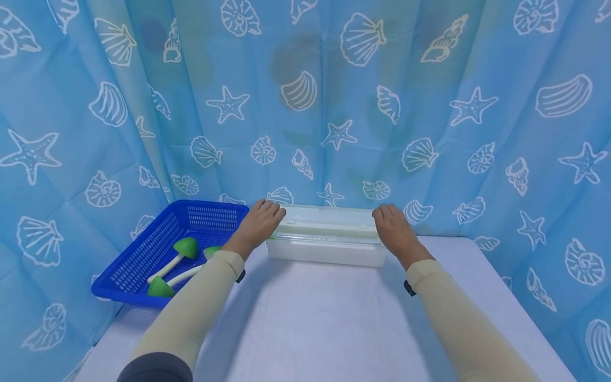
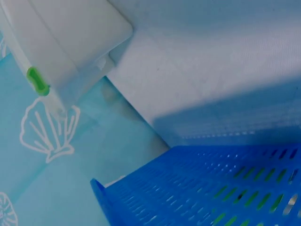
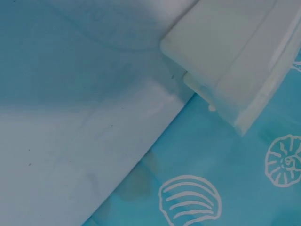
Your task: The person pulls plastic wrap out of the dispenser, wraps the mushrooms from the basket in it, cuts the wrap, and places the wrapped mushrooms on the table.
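From my remote seat, the head view shows me a long white box [image 1: 326,253] lying crosswise at the far edge of the white-covered table [image 1: 329,329], just in front of the blue curtain [image 1: 353,175] printed with white shells and starfish; a translucent lid [image 1: 329,215] is at its top, and I cannot tell how far it is seated. The left hand [image 1: 260,222] grips the lid's left end, its fingers curled together over the edge; the right hand [image 1: 395,229] holds the opposite end, its fingers bent over the corner and the thumb hidden from me; both arms reach forward in cream sleeves [image 1: 460,313], with a dark band [image 1: 409,288] showing at each wrist. My left wrist view gives the box's end and a green clip [image 2: 37,81] on it; my right wrist view gives the other end, near the table's edge. To the left of the box sits a blue basket [image 1: 210,217], perforated along its walls; in it lie 3 mushroom-shaped pieces [image 1: 186,247] with green caps, at least 2 with pale stems, partly hidden by the left sleeve.
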Demonstrator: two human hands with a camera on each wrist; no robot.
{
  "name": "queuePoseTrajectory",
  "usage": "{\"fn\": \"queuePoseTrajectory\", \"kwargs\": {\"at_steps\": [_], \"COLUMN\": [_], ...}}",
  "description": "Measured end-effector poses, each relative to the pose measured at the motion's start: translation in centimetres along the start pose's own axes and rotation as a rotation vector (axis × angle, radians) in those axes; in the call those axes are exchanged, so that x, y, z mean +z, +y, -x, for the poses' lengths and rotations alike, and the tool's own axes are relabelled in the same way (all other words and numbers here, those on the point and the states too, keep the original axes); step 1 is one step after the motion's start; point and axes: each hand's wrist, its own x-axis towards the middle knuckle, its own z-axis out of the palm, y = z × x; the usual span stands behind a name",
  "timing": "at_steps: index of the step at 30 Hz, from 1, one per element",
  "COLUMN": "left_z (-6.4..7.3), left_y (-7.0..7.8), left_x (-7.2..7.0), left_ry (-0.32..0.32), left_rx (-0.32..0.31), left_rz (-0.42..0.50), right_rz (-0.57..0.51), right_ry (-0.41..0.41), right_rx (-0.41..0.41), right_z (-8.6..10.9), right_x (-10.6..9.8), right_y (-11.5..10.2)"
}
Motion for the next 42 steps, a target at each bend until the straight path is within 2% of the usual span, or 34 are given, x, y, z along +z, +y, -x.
{"fn": "queuePoseTrajectory", "kwargs": {"at_steps": [9, 17, 26, 31, 42], "left_z": [-0.8, -0.9, -0.9, -1.1, -1.8], "left_y": [-0.5, -1.0, -2.0, -2.5, -3.6], "left_x": [-1.4, -2.2, -3.0, -3.3, -5.0], "left_ry": [0.004, 0.041, 0.1, 0.148, 0.156], "left_rx": [-0.013, -0.007, 0.002, 0.021, 0.022], "left_rz": [0.0, -0.002, 0.048, 0.049, 0.041], "right_rz": [-0.047, -0.065, -0.028, -0.029, -0.065], "right_ry": [0.054, 0.014, 0.158, 0.183, 0.238], "right_rx": [-0.014, 0.004, -0.049, -0.046, -0.051], "right_z": [-0.6, -0.8, -1.8, -2.1, -3.3], "right_x": [-0.9, -2.2, -3.0, -3.6, -5.4], "right_y": [0.6, 0.9, 1.7, 1.9, 2.5]}}
